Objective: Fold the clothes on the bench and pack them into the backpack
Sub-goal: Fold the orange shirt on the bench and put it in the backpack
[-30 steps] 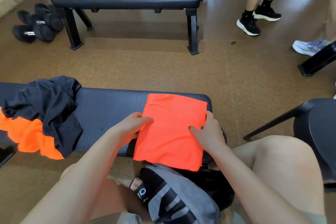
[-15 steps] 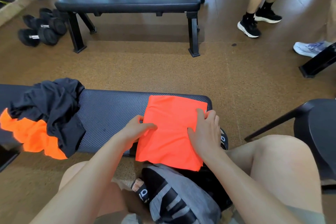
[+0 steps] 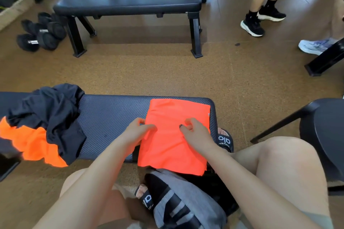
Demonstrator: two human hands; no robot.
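Note:
A folded orange garment (image 3: 173,145) lies on the right end of the dark padded bench (image 3: 111,117), its near edge hanging over the front. My left hand (image 3: 135,133) grips the garment's left edge, thumb on top. My right hand (image 3: 196,133) sits on the middle of the cloth with curled fingers that pinch the fabric. A loose heap of black and orange clothes (image 3: 50,119) lies on the bench's left part. The grey and black backpack (image 3: 186,202) stands on the floor between my legs, just below the garment.
Across the cork floor stands a second black bench (image 3: 130,3) with dumbbells (image 3: 41,31) to its left. A person's legs in black shoes (image 3: 260,16) and a white shoe (image 3: 314,46) are at the far right. A black chair (image 3: 327,128) stands by my right knee.
My right hand slid from the garment's right edge to its middle and curled its fingers. My left hand stays at the left edge, now lifting it slightly.

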